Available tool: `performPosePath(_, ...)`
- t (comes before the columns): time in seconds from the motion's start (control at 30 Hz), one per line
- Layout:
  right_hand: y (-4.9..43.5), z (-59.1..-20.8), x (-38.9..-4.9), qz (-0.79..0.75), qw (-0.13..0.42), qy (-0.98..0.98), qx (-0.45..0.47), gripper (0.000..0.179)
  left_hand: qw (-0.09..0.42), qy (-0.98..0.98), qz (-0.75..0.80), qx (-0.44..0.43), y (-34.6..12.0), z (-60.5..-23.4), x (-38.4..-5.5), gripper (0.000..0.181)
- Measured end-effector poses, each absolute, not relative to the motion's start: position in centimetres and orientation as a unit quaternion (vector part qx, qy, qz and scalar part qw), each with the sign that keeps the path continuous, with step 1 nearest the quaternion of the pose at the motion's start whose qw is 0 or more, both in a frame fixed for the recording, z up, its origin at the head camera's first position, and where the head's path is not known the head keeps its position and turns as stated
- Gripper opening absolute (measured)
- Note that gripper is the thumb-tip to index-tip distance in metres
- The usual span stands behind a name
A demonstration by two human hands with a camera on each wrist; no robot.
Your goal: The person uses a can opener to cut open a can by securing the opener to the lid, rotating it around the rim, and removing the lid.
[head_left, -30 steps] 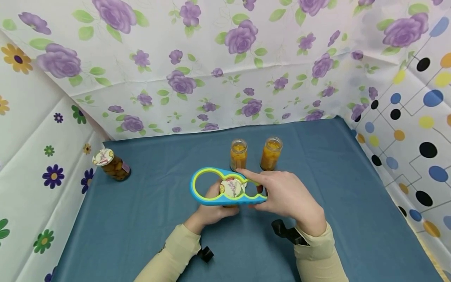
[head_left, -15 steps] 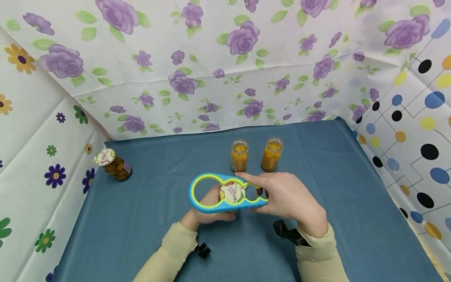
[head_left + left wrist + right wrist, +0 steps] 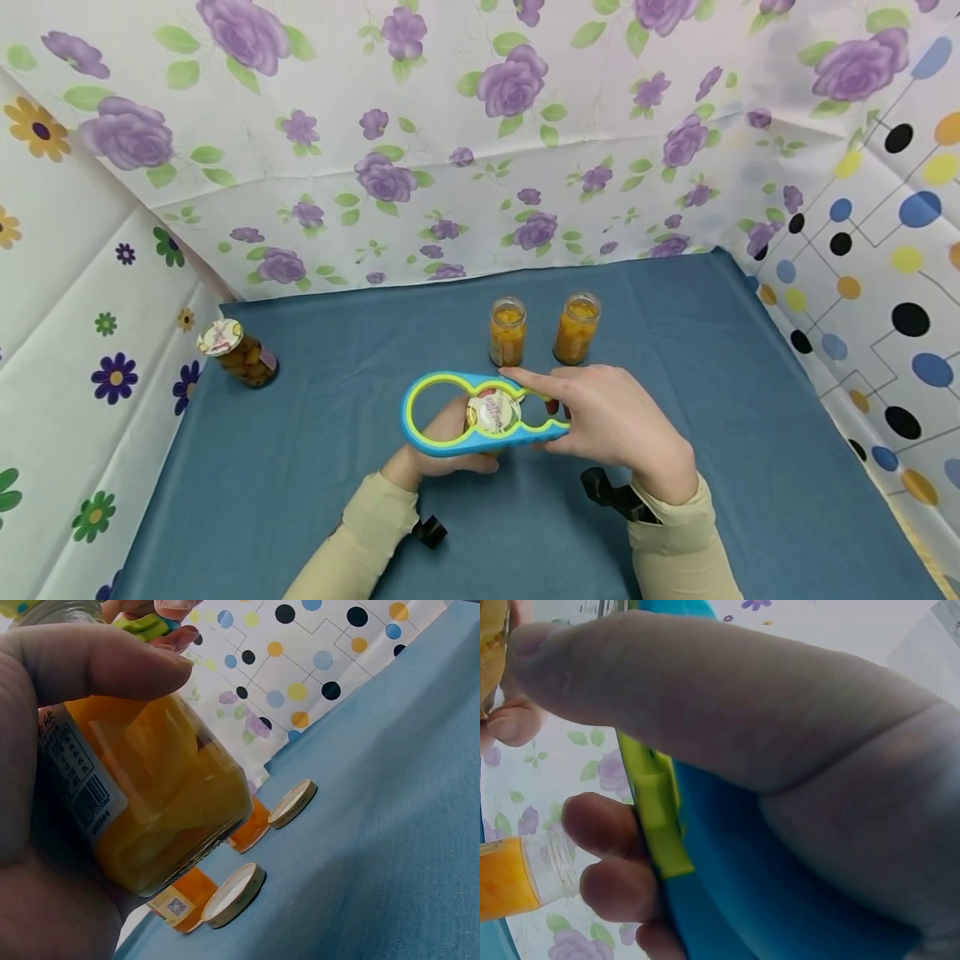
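My left hand [image 3: 442, 446] grips a glass jar [image 3: 169, 784] of yellow-orange fruit pieces round its side, the thumb across its upper part. A printed lid [image 3: 493, 411] tops this jar. Around the lid sits a blue and lime-green jar opener [image 3: 517, 435], the lid in its middle opening and the larger ring empty on the left. My right hand [image 3: 618, 417] holds the opener's narrow right end, index finger stretched along its far edge. From the right wrist, the thumb [image 3: 645, 697] lies across the blue body with other fingers curled on the far side.
Two lidless jars of orange fruit [image 3: 507, 335] [image 3: 577, 332] stand behind the hands. Two lids, a nearer lid [image 3: 235, 895] and a farther lid [image 3: 293, 803], lie beside them in the left wrist view. A capped jar of dark contents [image 3: 251, 360] stands far left on the blue cloth [image 3: 360, 350].
Over the first half second the opener's left end and my left hand with the jar shift slightly toward me. Since then they have hardly moved; the other jars stay put.
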State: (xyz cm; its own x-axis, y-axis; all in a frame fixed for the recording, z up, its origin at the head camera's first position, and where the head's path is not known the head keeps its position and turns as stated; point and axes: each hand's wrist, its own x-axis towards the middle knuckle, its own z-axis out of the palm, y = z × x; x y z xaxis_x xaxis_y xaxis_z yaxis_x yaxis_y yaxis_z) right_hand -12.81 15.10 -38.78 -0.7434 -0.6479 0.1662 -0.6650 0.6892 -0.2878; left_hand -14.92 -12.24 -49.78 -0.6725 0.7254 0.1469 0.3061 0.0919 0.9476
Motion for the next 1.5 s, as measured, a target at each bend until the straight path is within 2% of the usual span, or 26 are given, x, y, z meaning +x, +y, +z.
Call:
performPosePath(0.43, 15.25, -38.7, -12.89, 0.165, 0.046, -0.915, 0.364, 0.097, 0.195, 0.706, 0.584, 0.349, -12.25, -49.82, -14.9, 0.076)
performPosePath(0.97, 15.38, -38.79, -12.9, 0.174, 0.033, -0.915, 0.362, 0.096, 0.194, 0.698, 0.592, 0.354, -12.27, -49.89, -15.16, 0.072)
performPosePath(1.5, 15.49, -38.81, -12.97, 0.17, 0.039, -0.916, 0.362, 0.097, 0.19, 0.693, 0.599, 0.353, -11.93, -50.4, -14.96, 0.076)
